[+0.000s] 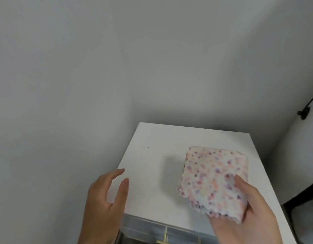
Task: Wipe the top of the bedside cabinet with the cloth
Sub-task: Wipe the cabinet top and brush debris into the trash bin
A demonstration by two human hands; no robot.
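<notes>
The right hand (247,208), coming in from the lower right of the frame, is gripping a folded cloth (213,180), with the thumb lying across the cloth's near right part and the other fingers hidden beneath it. The cloth is white with pink, orange and purple speckles, and it is sitting right of centre in the lower half of the frame, above the cabinet top (152,155). A dark shadow is falling on the surface just left of it; whether its far edge is touching the surface cannot be told.

The left hand (106,196), at the lower centre-left, is holding nothing, its fingers spread wide and slightly curled, hovering by the cabinet's left edge.

The white cabinet top is filling the lower middle of the frame, with a few tiny dark specks showing near its left part. Below its near edge, a grey-blue drawer front (152,229) with a brass handle (163,239) is showing. Pale grey walls (117,59) are taking up the upper frame, and a black cable (308,104) is hanging at the right edge.
</notes>
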